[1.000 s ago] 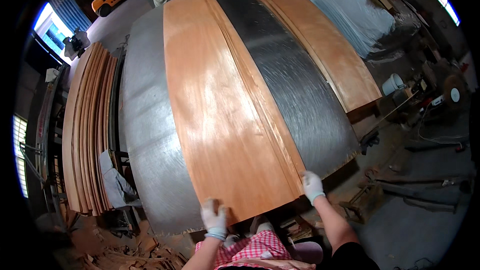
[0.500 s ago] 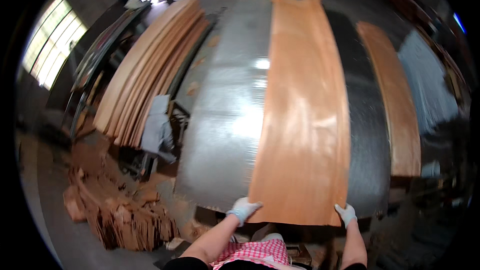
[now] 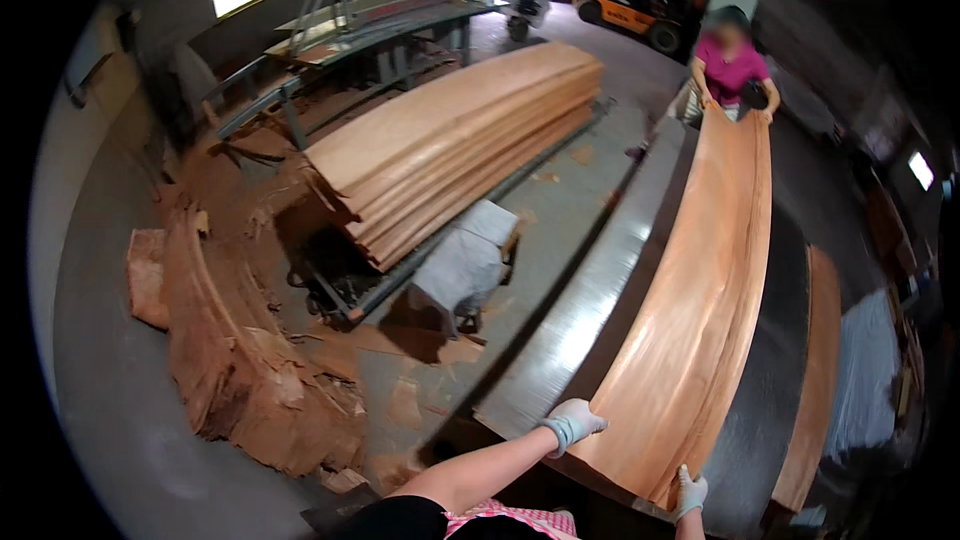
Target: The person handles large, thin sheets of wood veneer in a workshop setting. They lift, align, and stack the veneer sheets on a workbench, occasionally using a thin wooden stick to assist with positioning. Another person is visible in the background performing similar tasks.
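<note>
A long, thin orange-brown wood veneer sheet (image 3: 680, 340) stretches away from me above a dark, shiny-topped table (image 3: 560, 340). My gloved left hand (image 3: 576, 424) is closed on its near left corner. At the near right corner my right hand (image 3: 690, 492), also gloved, grips the same sheet. A person in a magenta shirt (image 3: 735, 65) holds the far end with both hands. The sheet bows and folds lengthwise along its right part, and its left edge is lifted off the tabletop, casting a dark band there.
Left of the table, a tall stack of veneer sheets (image 3: 460, 130) rests on a low cart, beside a grey-draped stand (image 3: 465, 260). Torn veneer scraps (image 3: 250, 370) pile up at the near left. Another veneer strip (image 3: 812, 380) lies right. An orange forklift (image 3: 630, 2) stands far back.
My view has swung left, bringing the stack and the other person fully in. The sheet, flat on the table before, is now lifted and bowed, with my hands still on its near corners.
</note>
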A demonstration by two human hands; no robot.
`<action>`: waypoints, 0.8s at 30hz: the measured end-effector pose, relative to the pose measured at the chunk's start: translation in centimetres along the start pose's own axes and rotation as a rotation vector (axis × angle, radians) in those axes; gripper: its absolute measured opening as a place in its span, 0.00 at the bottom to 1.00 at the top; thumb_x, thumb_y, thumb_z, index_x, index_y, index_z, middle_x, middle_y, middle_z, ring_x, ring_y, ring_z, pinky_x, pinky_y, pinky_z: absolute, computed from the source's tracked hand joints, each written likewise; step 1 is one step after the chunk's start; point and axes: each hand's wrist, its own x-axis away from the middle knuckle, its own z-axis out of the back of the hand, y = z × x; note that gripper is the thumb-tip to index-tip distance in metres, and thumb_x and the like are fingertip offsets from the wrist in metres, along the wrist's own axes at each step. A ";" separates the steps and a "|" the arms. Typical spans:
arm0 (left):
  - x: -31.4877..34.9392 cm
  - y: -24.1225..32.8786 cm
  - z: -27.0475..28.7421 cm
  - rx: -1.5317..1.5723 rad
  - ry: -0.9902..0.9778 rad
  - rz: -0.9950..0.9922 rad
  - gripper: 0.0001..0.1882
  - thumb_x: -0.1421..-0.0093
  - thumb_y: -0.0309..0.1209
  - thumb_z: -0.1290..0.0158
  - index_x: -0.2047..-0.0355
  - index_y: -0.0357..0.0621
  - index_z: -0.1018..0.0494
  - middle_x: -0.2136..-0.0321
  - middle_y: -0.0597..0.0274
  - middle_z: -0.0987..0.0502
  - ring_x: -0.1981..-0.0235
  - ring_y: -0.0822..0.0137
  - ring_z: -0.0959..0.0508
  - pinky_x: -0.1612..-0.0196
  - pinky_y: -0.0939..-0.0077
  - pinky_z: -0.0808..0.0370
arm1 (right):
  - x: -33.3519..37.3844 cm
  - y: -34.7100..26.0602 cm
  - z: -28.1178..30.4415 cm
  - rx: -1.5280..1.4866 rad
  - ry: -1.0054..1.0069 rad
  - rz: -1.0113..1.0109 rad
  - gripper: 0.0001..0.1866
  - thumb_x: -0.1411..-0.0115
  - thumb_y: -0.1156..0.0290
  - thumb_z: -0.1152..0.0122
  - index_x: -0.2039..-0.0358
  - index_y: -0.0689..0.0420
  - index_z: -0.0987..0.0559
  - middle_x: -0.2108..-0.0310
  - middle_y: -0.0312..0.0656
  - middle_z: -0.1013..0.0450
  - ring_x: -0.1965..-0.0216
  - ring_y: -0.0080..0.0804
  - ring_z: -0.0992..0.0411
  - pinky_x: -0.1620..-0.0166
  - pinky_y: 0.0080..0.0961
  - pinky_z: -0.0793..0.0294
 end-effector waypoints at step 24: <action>3.9 -17.7 76.0 -0.552 0.497 0.245 0.31 0.60 0.51 0.38 0.67 0.33 0.21 0.65 0.38 0.21 0.62 0.46 0.20 0.56 0.61 0.24 | 21.9 -37.2 -73.3 -0.269 -0.954 -0.313 0.17 0.43 0.60 0.34 0.61 0.60 0.22 0.69 0.39 0.24 0.74 0.28 0.27 0.70 0.26 0.26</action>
